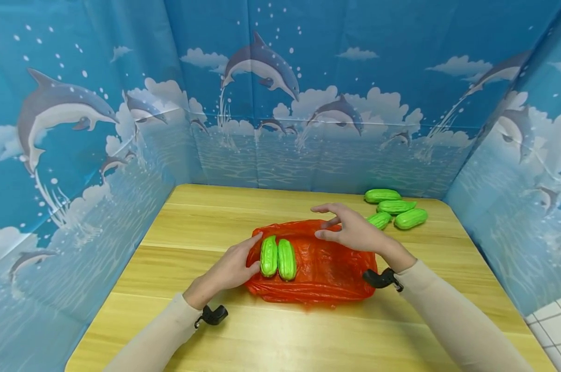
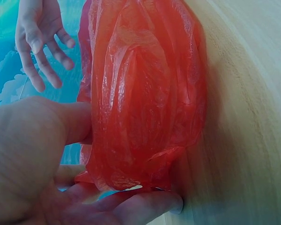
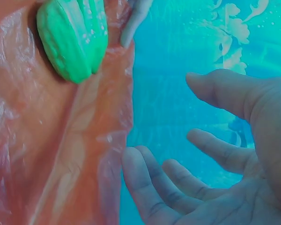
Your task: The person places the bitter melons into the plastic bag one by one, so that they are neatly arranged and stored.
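A red plastic bag point(image 1: 327, 263), spread wide like a shallow tray, lies on the table. Inside its left part, two green ridged, cucumber-like vegetables point(image 1: 287, 260) rest side by side. My left hand point(image 1: 231, 266) holds the bag's left end; in the left wrist view, the thumb lies on one side of the red plastic point(image 2: 136, 98) and bent fingers on the other. Above the bag's far right part hovers my right hand point(image 1: 355, 230), its fingers spread and loosely bent with nothing between them. The right wrist view shows one green vegetable point(image 3: 75, 40) beyond these fingers.
Several more green vegetables point(image 1: 410, 219) lie grouped at the table's far right, partly behind my right hand. The wooden table point(image 1: 192, 222) meets a blue dolphin-print curtain point(image 1: 308, 155) at its back and sides. Each wrist carries a black device point(image 1: 213, 314).
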